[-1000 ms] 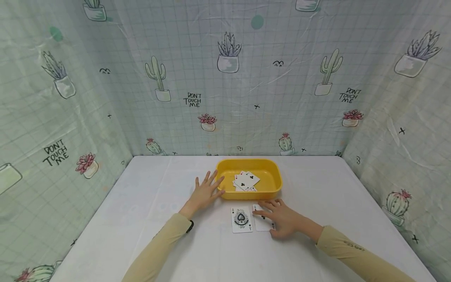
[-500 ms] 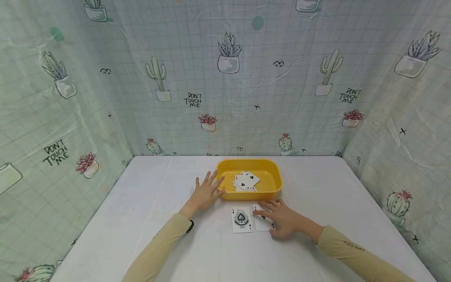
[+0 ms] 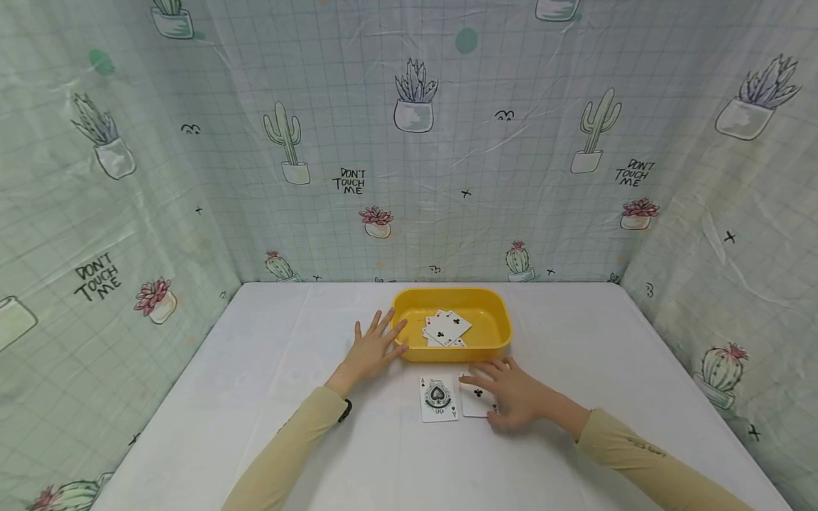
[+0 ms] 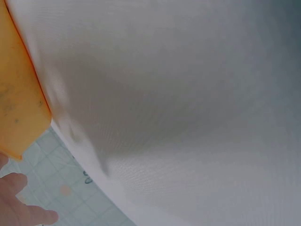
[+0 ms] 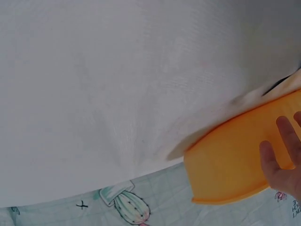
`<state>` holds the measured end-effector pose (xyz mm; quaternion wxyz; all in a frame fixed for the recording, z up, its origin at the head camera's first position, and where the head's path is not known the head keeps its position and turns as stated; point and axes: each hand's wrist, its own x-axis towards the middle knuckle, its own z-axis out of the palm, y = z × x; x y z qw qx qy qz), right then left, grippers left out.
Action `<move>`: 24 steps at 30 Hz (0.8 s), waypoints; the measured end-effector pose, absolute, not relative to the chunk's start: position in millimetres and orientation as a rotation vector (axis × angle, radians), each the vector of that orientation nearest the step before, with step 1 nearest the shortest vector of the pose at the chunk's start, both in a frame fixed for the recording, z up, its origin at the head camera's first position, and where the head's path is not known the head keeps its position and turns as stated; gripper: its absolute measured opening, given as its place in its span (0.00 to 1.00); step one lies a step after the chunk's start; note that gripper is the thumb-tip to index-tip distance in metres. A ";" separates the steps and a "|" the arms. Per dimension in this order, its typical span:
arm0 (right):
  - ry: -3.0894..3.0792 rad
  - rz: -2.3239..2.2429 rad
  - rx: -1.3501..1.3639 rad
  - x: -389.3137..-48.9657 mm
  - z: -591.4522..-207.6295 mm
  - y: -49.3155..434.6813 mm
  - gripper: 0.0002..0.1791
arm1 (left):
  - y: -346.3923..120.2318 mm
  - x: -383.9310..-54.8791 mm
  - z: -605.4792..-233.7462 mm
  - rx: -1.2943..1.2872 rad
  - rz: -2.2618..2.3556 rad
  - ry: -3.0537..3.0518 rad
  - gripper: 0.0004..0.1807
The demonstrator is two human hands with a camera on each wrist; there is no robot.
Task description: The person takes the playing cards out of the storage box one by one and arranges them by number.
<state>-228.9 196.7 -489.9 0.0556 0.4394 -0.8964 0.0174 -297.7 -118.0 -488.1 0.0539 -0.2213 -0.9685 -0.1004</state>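
My left hand point(image 3: 368, 353) has its fingers spread at the left rim of a yellow plastic tray point(image 3: 456, 353), and they show near the tray wall in the left wrist view. In front of the tray, my right hand point(image 3: 516, 397) reaches over an ace of clubs playing card point(image 3: 476, 406). The thumb sits at the card's near edge and the fingertips at its far edge, pinching it slightly bowed. Part of that card is hidden beneath the hand. Just left of it an ace of spades card point(image 3: 438, 408) lies face up.
Inside the tray several playing cards point(image 3: 444, 328) lie overlapped, face up. Everything stands on a white table point(image 3: 268, 369). A printed cactus curtain point(image 3: 466, 213) encloses the back and sides.
My right hand has shifted slightly away from me, its thumb and fingers closing on the ace of clubs, whose near edge has drawn in a little. The left hand has stayed still.
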 end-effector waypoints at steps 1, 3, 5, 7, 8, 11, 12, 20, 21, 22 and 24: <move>-2.706 0.064 1.336 -228.9 -487.4 196.6 0.39 | -118.0 -297.5 -488.1 -0.673 -0.307 -2.940 0.33; -2.684 0.094 1.343 -228.9 -482.0 196.6 0.38 | -117.9 -297.1 -487.5 -0.675 -0.311 -2.937 0.33; -2.661 0.127 1.349 -229.0 -475.7 196.8 0.38 | -117.9 -296.8 -487.2 -0.679 -0.318 -2.930 0.33; -2.634 0.160 1.355 -229.1 -470.0 197.2 0.37 | -117.8 -296.1 -486.4 -0.681 -0.325 -2.927 0.33; -2.634 0.170 1.349 -229.1 -467.6 197.4 0.37 | -117.8 -295.8 -486.0 -0.681 -0.326 -2.926 0.33; -2.645 0.195 1.323 -228.2 -460.8 198.0 0.37 | -117.6 -295.0 -485.2 -0.681 -0.321 -2.926 0.33; -2.656 0.200 1.310 -227.7 -458.7 198.0 0.37 | -117.5 -294.7 -484.8 -0.680 -0.321 -2.928 0.33; -2.658 0.212 1.261 -227.5 -445.1 197.4 0.35 | -117.3 -294.6 -483.7 -0.679 -0.339 -2.926 0.32; -2.662 0.215 1.250 -227.9 -444.0 197.5 0.35 | -117.4 -294.6 -483.7 -0.683 -0.346 -2.923 0.32; -2.667 0.222 1.239 -228.5 -443.3 197.3 0.35 | -117.6 -294.5 -483.6 -0.684 -0.351 -2.925 0.32; -2.681 0.222 1.220 -230.4 -442.8 196.8 0.34 | -118.4 -294.1 -484.0 -0.680 -0.347 -2.932 0.33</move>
